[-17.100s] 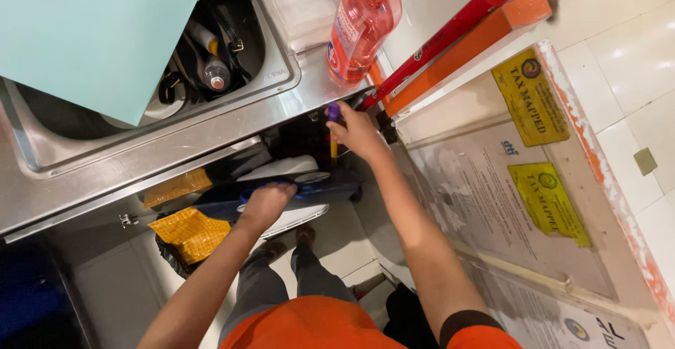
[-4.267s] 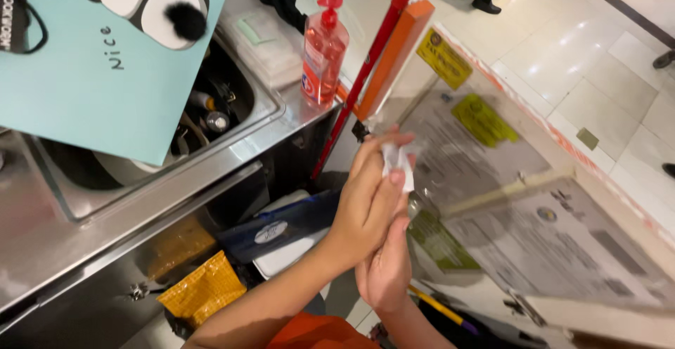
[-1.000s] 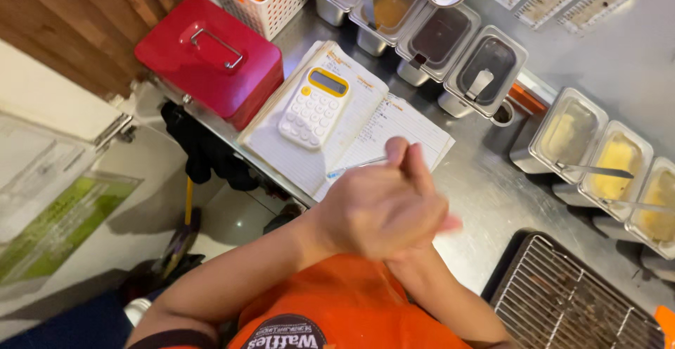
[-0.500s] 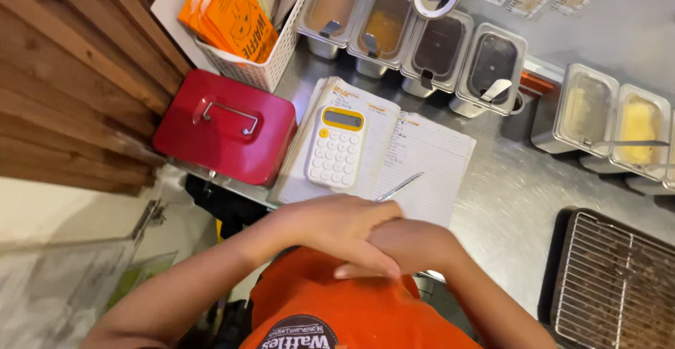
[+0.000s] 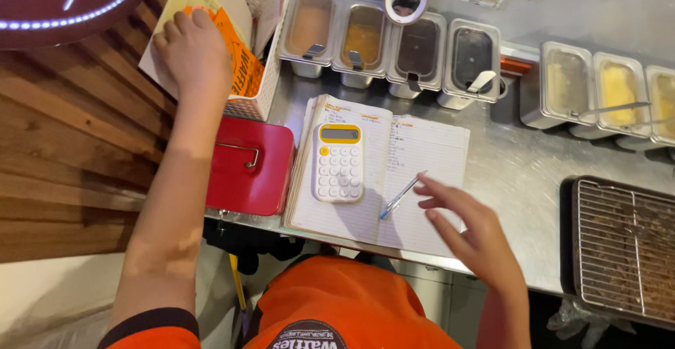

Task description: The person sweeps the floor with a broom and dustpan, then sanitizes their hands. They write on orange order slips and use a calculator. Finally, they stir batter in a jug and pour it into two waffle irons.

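Observation:
My left hand (image 5: 193,53) reaches up to the white mesh basket (image 5: 271,60) at the far left and rests on orange paper packets (image 5: 242,74) standing in it. My right hand (image 5: 467,233) hovers open, fingers spread, over the right page of an open lined notebook (image 5: 422,152) on the steel counter. A blue pen (image 5: 401,195) lies on that page just left of my fingertips. A yellow and white calculator (image 5: 338,161) lies on the notebook's left page. A red cash box (image 5: 249,166) sits shut between the basket and the notebook.
Along the back stand several steel containers (image 5: 415,50) with spoons and sauces, more (image 5: 619,96) at the right. A wire rack over a tray (image 5: 622,247) sits at the right front. A wooden slatted wall (image 5: 77,145) borders the left.
My hands, clasped together in front of me half a second ago, have parted: the left went up to the basket, the right went out over the notebook.

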